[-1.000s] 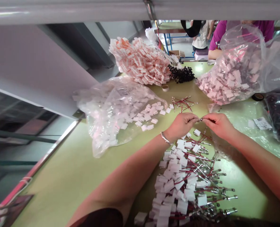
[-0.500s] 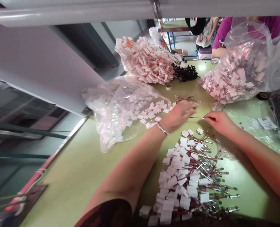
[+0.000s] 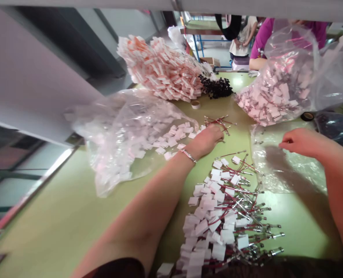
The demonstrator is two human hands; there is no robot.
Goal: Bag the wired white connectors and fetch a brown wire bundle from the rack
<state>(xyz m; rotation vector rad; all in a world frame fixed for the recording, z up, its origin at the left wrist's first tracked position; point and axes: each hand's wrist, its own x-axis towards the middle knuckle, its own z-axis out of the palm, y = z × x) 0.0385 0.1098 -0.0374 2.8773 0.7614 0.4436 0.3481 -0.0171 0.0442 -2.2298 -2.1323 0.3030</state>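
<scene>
Green counter (image 3: 73, 216), cluttered. Landmark: long heap of finished leads (image 3: 226, 208), white tags on red wires with metal ends, running from the near edge up the middle. Left of the heap and beyond it, a clear bag of white tags (image 3: 122, 135), mouth open toward the heap, loose tags spilled at the mouth. Far beyond the heap, an orange-and-white tag pile (image 3: 162, 71) with a black cluster (image 3: 216, 88) touching its right end. Right of the heap and farther back, a second bulging clear bag of pale tags (image 3: 278, 94); nearer, just right of the heap, a flat, nearly empty clear bag (image 3: 287, 170). Small bundle of bare red wires (image 3: 219, 122) lies just beyond the heap's far end. Left hand (image 3: 207, 139) rests palm down beyond the heap, fingers (image 3: 220, 133) curled together at the near edge of the red wires, touching them; whether one is pinched, cannot tell. Right hand (image 3: 301, 141) hovers over the flat bag, well right of the wires, fingers drawn in loosely, nothing seen in them. A person in a purple sleeve (image 3: 261, 34) sits at the far end.
</scene>
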